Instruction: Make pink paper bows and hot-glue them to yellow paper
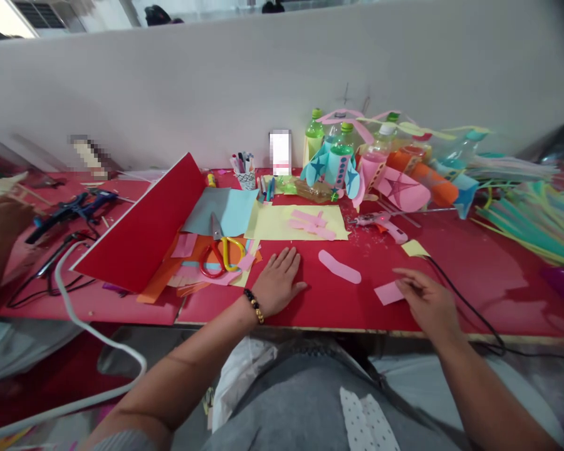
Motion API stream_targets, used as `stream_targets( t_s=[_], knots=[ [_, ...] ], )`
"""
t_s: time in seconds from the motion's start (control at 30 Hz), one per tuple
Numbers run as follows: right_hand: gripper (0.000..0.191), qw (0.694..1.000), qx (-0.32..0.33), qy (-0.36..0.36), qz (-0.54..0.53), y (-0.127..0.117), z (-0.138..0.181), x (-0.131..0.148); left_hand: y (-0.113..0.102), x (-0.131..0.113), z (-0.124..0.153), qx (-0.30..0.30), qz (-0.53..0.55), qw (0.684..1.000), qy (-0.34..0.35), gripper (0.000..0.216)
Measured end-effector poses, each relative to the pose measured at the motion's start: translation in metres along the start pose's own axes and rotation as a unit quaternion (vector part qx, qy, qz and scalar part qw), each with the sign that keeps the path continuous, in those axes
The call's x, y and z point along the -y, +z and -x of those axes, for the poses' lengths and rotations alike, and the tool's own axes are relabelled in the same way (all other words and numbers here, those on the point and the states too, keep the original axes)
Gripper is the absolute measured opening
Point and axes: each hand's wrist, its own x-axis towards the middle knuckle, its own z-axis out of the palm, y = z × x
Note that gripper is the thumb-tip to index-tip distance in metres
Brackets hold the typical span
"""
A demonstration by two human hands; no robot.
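Note:
My left hand (276,285) lies flat on the red tabletop (319,307), fingers stretched out. With thumb and fingers my right hand (427,304) pinches the edge of a small pink paper piece (388,294) near the table's front edge. A rounded pink paper strip (339,267) rests between my hands. Beyond it, crossed pink strips (311,223) lie on a yellow sheet (272,220). Scissors with red and yellow handles (222,250) lie left of my left hand on paper scraps. A pink glue gun (383,224) is behind my right hand, near a yellow paper piece (414,248).
Decorated plastic bottles (342,147) stand at the back, beside a pen cup (246,178) and a phone (281,152). A red board (145,232) leans on the left; past it is another person's hand (4,219). Colored strips (536,219) pile up at right. A black cable (470,307) crosses the edge.

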Motion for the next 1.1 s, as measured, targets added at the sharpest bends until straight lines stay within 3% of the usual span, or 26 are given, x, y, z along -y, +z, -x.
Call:
stream_targets(
  t_s=[0.23,0.3,0.43,0.53,0.63,0.73,0.87,1.1],
  knots=[
    [0.038,0.998,0.021,-0.033,0.051,0.001,0.001,-0.004,0.015,-0.023,0.022,0.002,0.004,0.994,0.108,0.073],
    [0.04,0.994,0.034,-0.066,0.08,0.003,0.004,0.002,0.014,-0.018,0.02,-0.006,0.002,0.996,0.085,0.072],
    [0.041,0.969,0.101,-0.191,0.12,0.017,0.007,0.023,0.011,0.003,-0.004,-0.023,-0.015,0.998,-0.049,0.072],
    [0.045,0.935,0.131,-0.258,0.205,0.03,0.006,0.035,0.008,0.011,-0.023,-0.01,-0.019,0.998,-0.064,0.071],
    [0.047,0.91,0.13,-0.261,0.294,0.038,0.005,0.038,0.008,0.011,-0.028,-0.008,-0.027,0.999,-0.031,0.07],
    [0.046,0.904,0.109,-0.241,0.335,0.039,0.006,0.039,0.011,0.005,-0.02,-0.008,-0.027,0.999,0.022,0.069],
    [0.045,0.907,0.089,-0.21,0.354,0.038,0.008,0.041,0.017,-0.009,-0.004,-0.019,-0.018,0.996,0.08,0.07],
    [0.046,0.909,0.1,-0.208,0.347,0.039,0.007,0.042,0.026,-0.035,0.012,-0.046,0.015,0.992,0.118,0.071]
  ],
)
